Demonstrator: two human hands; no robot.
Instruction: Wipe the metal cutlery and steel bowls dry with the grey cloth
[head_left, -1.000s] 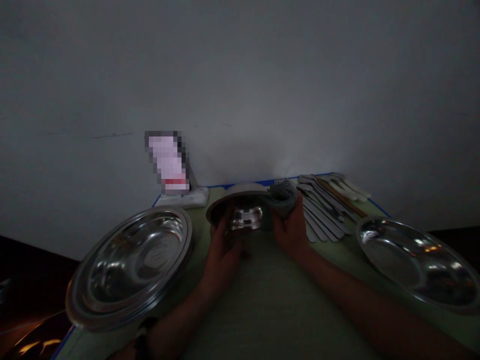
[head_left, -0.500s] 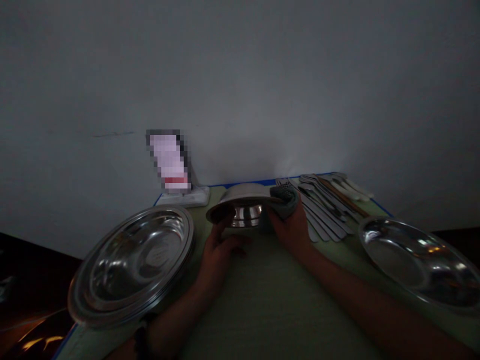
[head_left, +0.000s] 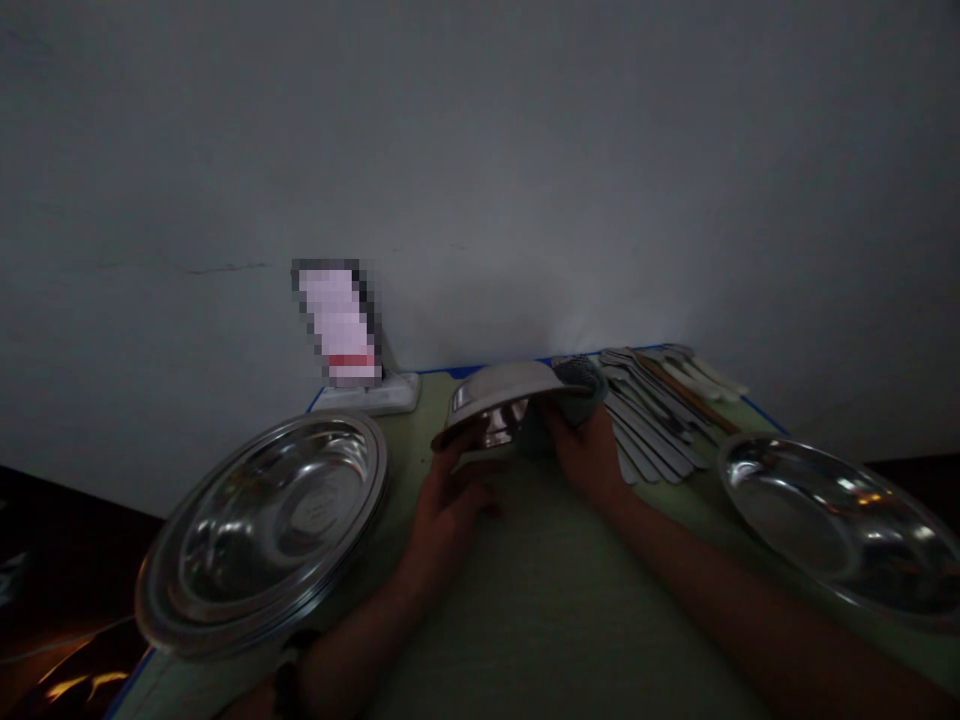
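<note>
A shiny metal bowl point(head_left: 502, 384) is held tilted above the table, its underside partly turned up and its left rim lower than its right. My left hand point(head_left: 448, 497) grips that left rim from below, with some fingers hidden under the bowl and others loosely curled. A grey-green cloth point(head_left: 581, 385) is wrapped over the right rim. My right hand point(head_left: 587, 450) is closed on the cloth, pinching the rim through it.
Stacked metal basins point(head_left: 262, 530) stand on the left of the green table point(head_left: 525, 600). A phone point(head_left: 337, 320), blurred out, leans on a white stand point(head_left: 375, 395). Rows of metal cutlery point(head_left: 652, 400) lie behind my right hand. Another metal basin point(head_left: 840, 530) sits at right.
The bowl has tipped, its right side rising and its left side dropping, and has shifted slightly right. Both hands have moved a little right with it.
</note>
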